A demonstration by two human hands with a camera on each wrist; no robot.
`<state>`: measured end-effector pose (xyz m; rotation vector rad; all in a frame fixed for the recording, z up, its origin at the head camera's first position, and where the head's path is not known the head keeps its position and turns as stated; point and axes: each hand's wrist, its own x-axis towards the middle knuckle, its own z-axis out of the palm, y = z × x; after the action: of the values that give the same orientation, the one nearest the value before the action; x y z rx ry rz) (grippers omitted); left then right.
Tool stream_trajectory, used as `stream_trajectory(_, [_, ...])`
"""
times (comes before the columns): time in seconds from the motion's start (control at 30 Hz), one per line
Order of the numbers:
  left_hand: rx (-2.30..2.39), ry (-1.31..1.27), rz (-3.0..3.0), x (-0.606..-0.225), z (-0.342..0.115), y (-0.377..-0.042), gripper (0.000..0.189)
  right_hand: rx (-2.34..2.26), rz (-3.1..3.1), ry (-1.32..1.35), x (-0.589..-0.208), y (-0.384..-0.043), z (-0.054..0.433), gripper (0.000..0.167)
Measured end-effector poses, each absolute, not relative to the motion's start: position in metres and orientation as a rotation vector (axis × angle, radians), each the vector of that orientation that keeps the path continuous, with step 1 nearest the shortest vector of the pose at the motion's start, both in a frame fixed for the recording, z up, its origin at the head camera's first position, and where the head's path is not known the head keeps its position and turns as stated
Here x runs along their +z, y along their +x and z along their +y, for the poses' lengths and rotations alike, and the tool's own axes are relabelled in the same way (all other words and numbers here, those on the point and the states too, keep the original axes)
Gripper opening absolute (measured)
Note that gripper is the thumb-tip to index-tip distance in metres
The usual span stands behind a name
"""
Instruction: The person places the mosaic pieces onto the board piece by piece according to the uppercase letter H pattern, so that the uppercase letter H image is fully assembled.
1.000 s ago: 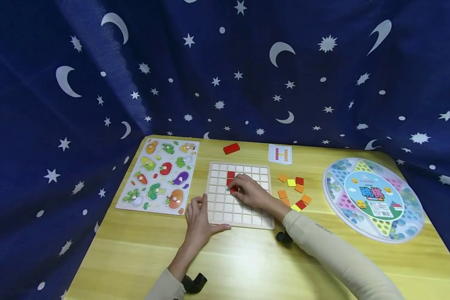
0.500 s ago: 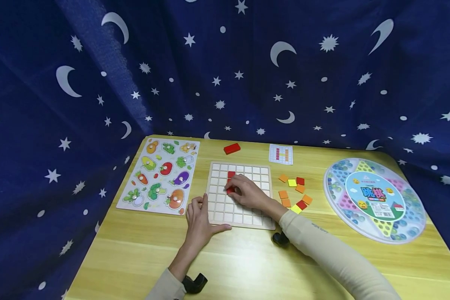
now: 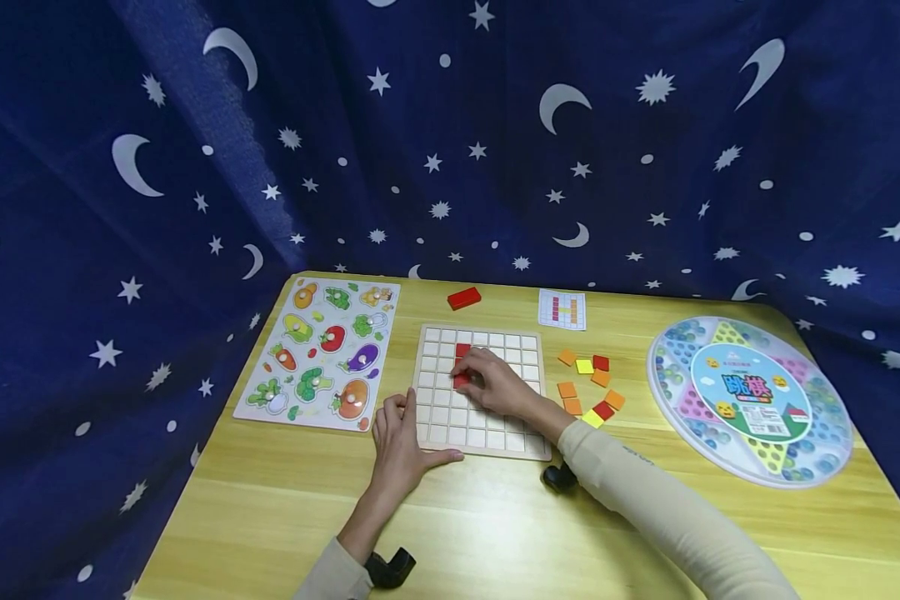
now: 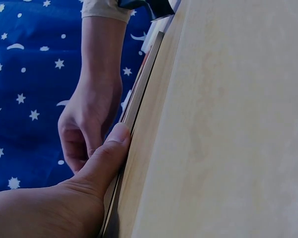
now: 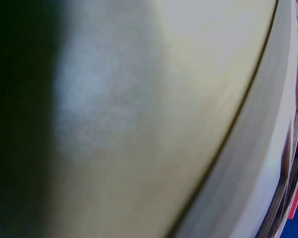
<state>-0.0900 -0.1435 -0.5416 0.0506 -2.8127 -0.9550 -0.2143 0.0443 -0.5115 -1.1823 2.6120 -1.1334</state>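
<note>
Some red tiles [image 3: 462,350] peek past the right hand [image 3: 497,386].

Big characters here, 跳棋, bold across the blue label [image 3: 708,385] on the round box [image 3: 751,401]; below them a white sticker [image 3: 765,422], its print too small to read; dark lettering [image 3: 637,455] on the right sleeve [image 3: 663,496], illegible.

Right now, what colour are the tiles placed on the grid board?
Tiles showing on the grid board are red, clearest in the head view.
</note>
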Motion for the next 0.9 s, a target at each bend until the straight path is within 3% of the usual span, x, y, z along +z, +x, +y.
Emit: stream_trajectory(0.9, [-0.937, 0.057, -2.8, -0.5395, -0.1417, -0.0872, 0.129, -1.079, 2.603, -1.152, -0.5126, -0.2178, 0.0461, 0.026])
